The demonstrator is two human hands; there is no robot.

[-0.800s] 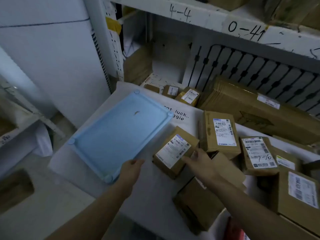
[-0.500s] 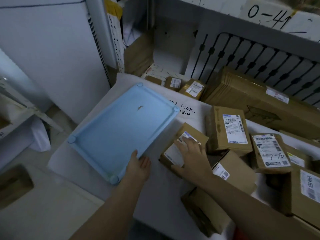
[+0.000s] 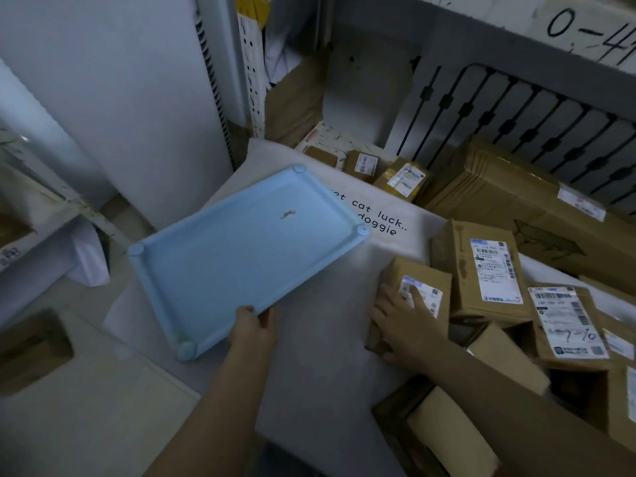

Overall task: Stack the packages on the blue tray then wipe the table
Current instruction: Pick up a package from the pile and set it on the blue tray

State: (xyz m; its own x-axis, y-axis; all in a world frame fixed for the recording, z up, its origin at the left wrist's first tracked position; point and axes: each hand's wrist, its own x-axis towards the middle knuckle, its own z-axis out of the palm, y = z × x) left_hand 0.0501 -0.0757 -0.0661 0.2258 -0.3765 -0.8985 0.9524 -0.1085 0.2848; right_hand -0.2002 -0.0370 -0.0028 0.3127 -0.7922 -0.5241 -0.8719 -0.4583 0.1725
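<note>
The blue tray (image 3: 237, 256) lies on the white cloth-covered table (image 3: 320, 366), at about nine o'clock from the table's middle, with a small brown scrap (image 3: 287, 214) inside it. The left hand (image 3: 256, 330) holds the tray's near long rim at six o'clock, thumb over the edge and fingers curled beneath. At three o'clock from the tray, apart from it, a small labelled package (image 3: 409, 287) sits tilted on the table; the right hand (image 3: 404, 327) grips it from the near side, fingers spread over its top and label, thumb down its left face. More brown packages crowd from one to five o'clock: a taller labelled box (image 3: 481, 266) just beside the held one, and another box marked in pen (image 3: 564, 325) to its right. Printed words (image 3: 378, 218) on the cloth show at the tray's far right corner. Black metal bars (image 3: 516, 115) stand behind the heap at twelve to two o'clock.
</note>
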